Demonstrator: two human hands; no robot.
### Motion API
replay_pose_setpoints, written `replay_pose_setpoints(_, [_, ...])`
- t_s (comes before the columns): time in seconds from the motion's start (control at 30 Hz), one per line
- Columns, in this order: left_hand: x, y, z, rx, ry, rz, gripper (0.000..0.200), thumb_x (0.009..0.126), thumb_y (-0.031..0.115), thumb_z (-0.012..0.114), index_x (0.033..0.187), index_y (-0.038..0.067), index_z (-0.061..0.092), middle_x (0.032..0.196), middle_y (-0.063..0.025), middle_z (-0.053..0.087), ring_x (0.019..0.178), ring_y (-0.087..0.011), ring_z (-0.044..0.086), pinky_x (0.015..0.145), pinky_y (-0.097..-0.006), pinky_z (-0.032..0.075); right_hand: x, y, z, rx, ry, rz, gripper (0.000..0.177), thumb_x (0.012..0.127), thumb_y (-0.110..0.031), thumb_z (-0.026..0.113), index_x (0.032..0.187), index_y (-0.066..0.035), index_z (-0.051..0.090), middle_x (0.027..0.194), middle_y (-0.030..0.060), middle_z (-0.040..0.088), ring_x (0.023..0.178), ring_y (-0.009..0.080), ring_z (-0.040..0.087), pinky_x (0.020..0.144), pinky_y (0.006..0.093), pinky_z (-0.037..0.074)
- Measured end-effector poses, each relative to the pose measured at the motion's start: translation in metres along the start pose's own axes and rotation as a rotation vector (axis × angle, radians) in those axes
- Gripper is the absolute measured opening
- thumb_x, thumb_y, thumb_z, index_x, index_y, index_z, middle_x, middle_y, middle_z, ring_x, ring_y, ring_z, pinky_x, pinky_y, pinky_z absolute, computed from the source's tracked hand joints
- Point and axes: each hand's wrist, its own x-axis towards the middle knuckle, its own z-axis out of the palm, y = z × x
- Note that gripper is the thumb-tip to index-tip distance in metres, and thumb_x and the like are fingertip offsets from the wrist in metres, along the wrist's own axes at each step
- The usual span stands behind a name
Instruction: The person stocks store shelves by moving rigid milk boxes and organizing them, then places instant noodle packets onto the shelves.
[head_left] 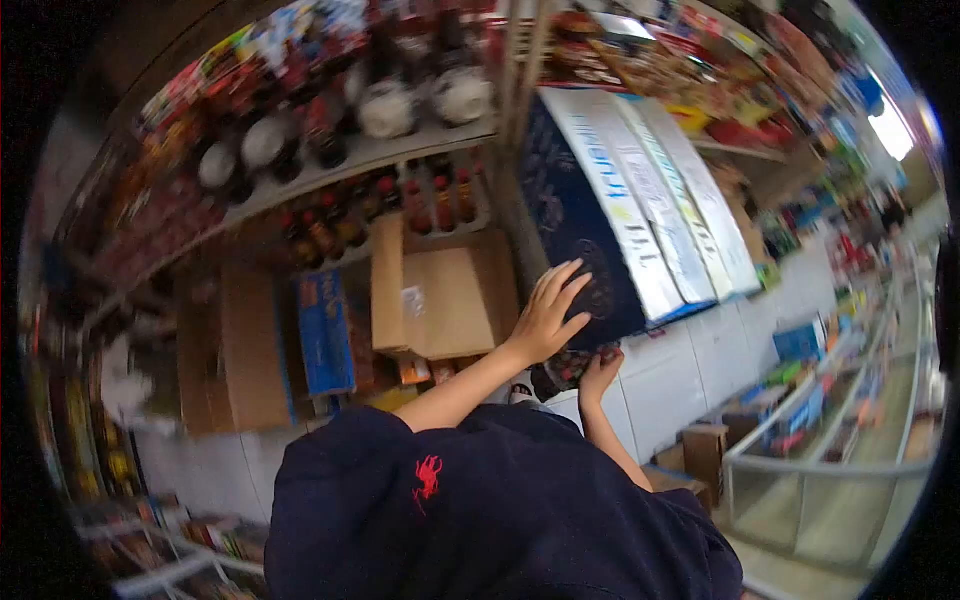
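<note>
My left hand (550,312) lies with its fingers spread against the dark blue side of a large box (560,215). White and silver panels with blue lettering (640,200) run along the box's right side, so it may be several boxes side by side. Below its lower edge is my right hand (598,378), with fingers curled beside a dark, patterned thing (562,374). What the right fingers grip is hidden. Left of my left hand stands an open cardboard box (460,295).
Shelves with bottles (440,200) and packets rise ahead. Left stand a blue carton (326,335) and a brown cardboard box (235,345). A glass display case (830,500) is on the right, beyond white floor tiles (660,390). A shoe (522,388) shows below me.
</note>
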Motion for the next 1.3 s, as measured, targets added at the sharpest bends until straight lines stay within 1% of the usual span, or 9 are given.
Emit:
replay_pose_setpoints(0.1, [-0.066, -0.02, -0.025, -0.01, 0.03, -0.367, 0.045, 0.085, 0.025, 0.049, 0.124, 0.003, 0.039, 0.129, -0.0167, 0.035, 0.12, -0.0337, 0.032, 0.099, -0.0404, 0.027, -0.017, 0.038, 0.004, 0.353, -0.32, 0.575, 0.031, 0.079, -0.002, 0.047, 0.108, 0.005, 0.039, 0.093, 0.0125, 0.052, 0.09, 0.0209, 0.051, 0.079, 0.0296, 0.041])
replay_pose_setpoints(0.2, [-0.126, -0.03, -0.053, 0.04, -0.017, -0.684, 0.042, 0.086, 0.025, 0.049, 0.122, 0.004, 0.043, 0.113, -0.0179, 0.05, 0.108, -0.0305, 0.046, 0.093, -0.0371, 0.034, -0.034, 0.1, 0.021, -0.024, -0.768, 0.063, 0.027, 0.076, -0.011, 0.056, 0.098, 0.002, 0.051, 0.091, 0.0109, 0.058, 0.082, 0.0195, 0.054, 0.075, 0.0296, 0.042])
replay_pose_setpoints(0.4, [-0.223, -0.025, -0.059, -0.046, 0.025, -0.913, 0.061, 0.075, 0.032, 0.063, 0.124, 0.005, 0.04, 0.117, -0.0179, 0.047, 0.111, -0.0307, 0.043, 0.092, -0.0371, 0.035, -0.041, -0.071, 0.082, 0.201, -1.338, 0.19, 0.022, 0.075, 0.001, 0.055, 0.095, -0.004, 0.05, 0.086, 0.0019, 0.056, 0.078, 0.0115, 0.053, 0.073, 0.0235, 0.042])
replay_pose_setpoints(0.53, [-0.243, -0.002, -0.031, -0.248, 0.653, -0.854, 0.062, 0.076, 0.023, 0.065, 0.127, 0.0, 0.037, 0.12, -0.0122, 0.046, 0.111, -0.0194, 0.041, 0.096, -0.033, 0.032, -0.08, -0.142, 0.107, 0.384, -1.556, 0.575, 0.022, 0.075, 0.0, 0.054, 0.096, -0.005, 0.05, 0.085, 0.0014, 0.056, 0.079, 0.0112, 0.053, 0.073, 0.0254, 0.044])
replay_pose_setpoints(0.7, [-0.283, 0.033, -0.052, -0.254, 1.132, -1.018, 0.04, 0.074, 0.017, 0.065, 0.107, -0.001, 0.052, 0.097, -0.0071, 0.058, 0.087, -0.0134, 0.053, 0.079, -0.0282, 0.043, -0.139, -0.126, 0.139, 0.304, -1.895, 0.282, 0.023, 0.075, -0.008, 0.058, 0.096, -0.004, 0.05, 0.087, 0.0041, 0.056, 0.082, 0.0138, 0.053, 0.074, 0.0285, 0.044])
replay_pose_setpoints(0.8, [-0.331, 0.038, -0.077, 0.01, 1.273, -1.042, 0.039, 0.072, 0.015, 0.065, 0.104, -0.003, 0.052, 0.094, -0.0124, 0.061, 0.084, -0.0156, 0.057, 0.074, -0.0289, 0.045, -0.166, -0.11, 0.157, -0.192, -1.825, -0.969, 0.053, 0.068, -0.023, 0.068, 0.112, -0.002, 0.046, 0.098, 0.0138, 0.055, 0.091, 0.0282, 0.052, 0.084, 0.0339, 0.04])
replay_pose_setpoints(0.93, [-0.371, 0.052, -0.116, 0.339, 1.178, -1.179, 0.04, 0.066, 0.012, 0.067, 0.103, 0.003, 0.055, 0.088, -0.011, 0.062, 0.081, -0.0178, 0.06, 0.072, -0.0291, 0.046, -0.221, -0.151, 0.142, 0.042, -1.856, -0.982, 0.08, 0.063, -0.026, 0.072, 0.13, -0.009, 0.032, 0.133, 0.0222, 0.025, 0.122, 0.0398, 0.024, 0.1, 0.0432, 0.025])
replay_pose_setpoints(1.13, [-0.398, 0.061, -0.203, -0.204, 1.203, -1.055, 0.039, 0.075, 0.018, 0.063, 0.11, 0.002, 0.053, 0.085, -0.005, 0.059, 0.074, -0.0118, 0.054, 0.069, -0.0249, 0.044, -0.34, -0.141, 0.173, 0.227, -2.109, -0.479, 0.072, 0.067, -0.019, 0.073, 0.127, -0.007, 0.035, 0.113, 0.0096, 0.048, 0.103, 0.0184, 0.048, 0.08, 0.0314, 0.042])
replay_pose_setpoints(1.3, [-0.411, 0.051, -0.253, -0.268, 1.211, -0.866, 0.035, 0.088, 0.02, 0.048, 0.117, 0.002, 0.049, 0.105, -0.0061, 0.055, 0.096, -0.0124, 0.05, 0.084, -0.0246, 0.037, -0.361, -0.162, 0.206, 0.22, -1.786, -0.435, 0.044, 0.066, -0.01, 0.071, 0.105, -0.004, 0.052, 0.096, 0.0065, 0.058, 0.089, 0.015, 0.055, 0.077, 0.027, 0.043])
